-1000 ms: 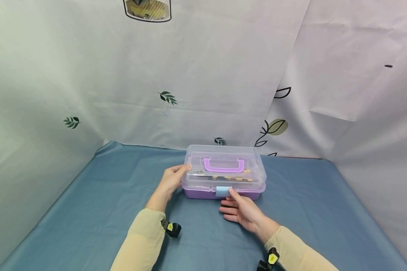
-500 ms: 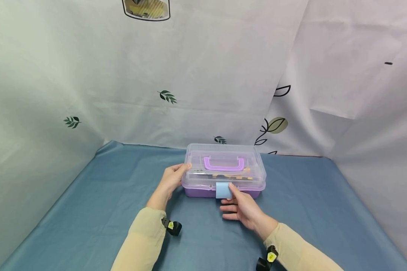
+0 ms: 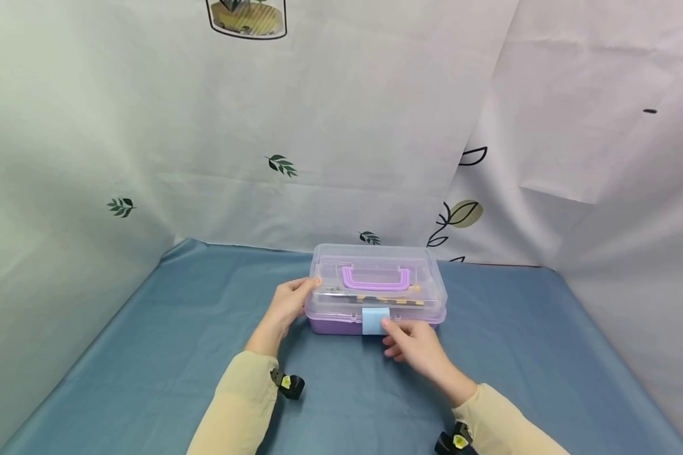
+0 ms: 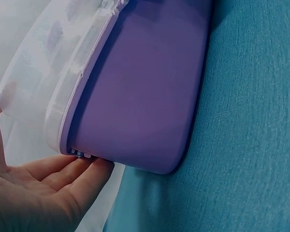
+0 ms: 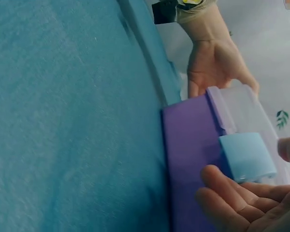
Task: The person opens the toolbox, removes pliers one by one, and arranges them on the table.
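A storage box with a purple base (image 3: 336, 327), a clear lid (image 3: 370, 253) and a purple handle (image 3: 375, 284) stands on the blue cloth. My left hand (image 3: 284, 306) holds its left end, thumb on the lid; in the left wrist view the fingers (image 4: 82, 179) rest against the end wall just under the rim. A light blue latch (image 3: 374, 321) lies flat over the seam at the front. My right hand (image 3: 418, 346) is at the latch's right edge. The right wrist view shows its loosely bent fingers (image 5: 232, 193) beside the latch, with the thumb apart from it.
Blue cloth (image 3: 148, 354) covers the table. White fabric (image 3: 347, 114) with leaf prints hangs behind the box and at both sides. Black and yellow patterned things (image 3: 387, 300) show through the lid.
The latch looked shorter a second ago and now shows its full face over the seam. My right thumb has moved down along it, and the right fingers have drawn in. The left hand keeps its place.
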`<state>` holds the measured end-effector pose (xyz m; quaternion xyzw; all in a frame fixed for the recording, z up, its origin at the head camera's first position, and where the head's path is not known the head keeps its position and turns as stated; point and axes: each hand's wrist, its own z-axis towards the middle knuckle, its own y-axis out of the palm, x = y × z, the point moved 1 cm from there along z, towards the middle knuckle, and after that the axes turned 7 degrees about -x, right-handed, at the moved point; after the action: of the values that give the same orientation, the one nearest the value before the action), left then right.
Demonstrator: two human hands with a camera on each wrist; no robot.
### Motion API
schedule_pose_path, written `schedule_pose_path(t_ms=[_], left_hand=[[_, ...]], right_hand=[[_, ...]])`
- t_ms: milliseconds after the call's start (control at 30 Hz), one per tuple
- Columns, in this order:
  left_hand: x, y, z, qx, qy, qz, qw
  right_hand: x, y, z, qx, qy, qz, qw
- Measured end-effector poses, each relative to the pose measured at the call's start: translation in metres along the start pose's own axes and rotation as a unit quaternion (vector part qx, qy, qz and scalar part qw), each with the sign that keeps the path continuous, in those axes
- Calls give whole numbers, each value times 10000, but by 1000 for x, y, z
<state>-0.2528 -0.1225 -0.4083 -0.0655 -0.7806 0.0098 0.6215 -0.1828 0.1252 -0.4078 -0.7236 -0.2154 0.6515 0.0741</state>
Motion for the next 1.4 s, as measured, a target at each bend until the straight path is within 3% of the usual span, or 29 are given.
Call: schedule_pose_path(t_ms=[200, 367, 567, 900, 1400], left_hand=[[1, -1, -2, -18, 43, -31, 10000], [-2, -1, -2, -9, 5, -71, 10000], [-6, 0, -1, 62, -23, -76, 9999], [-5, -1, -5, 67, -11, -27, 10000], [0, 0, -2, 21, 38, -57, 10000]], right_hand=[[-5, -4, 0, 132, -540, -909, 9943], [-3, -3, 1, 346, -848, -1329, 9869], [-4, -4, 2, 410, -1009, -1570, 9816], [0, -4, 2, 305, -1254, -1502, 9802], [2, -10, -6, -8, -1981, -2297, 9529]])
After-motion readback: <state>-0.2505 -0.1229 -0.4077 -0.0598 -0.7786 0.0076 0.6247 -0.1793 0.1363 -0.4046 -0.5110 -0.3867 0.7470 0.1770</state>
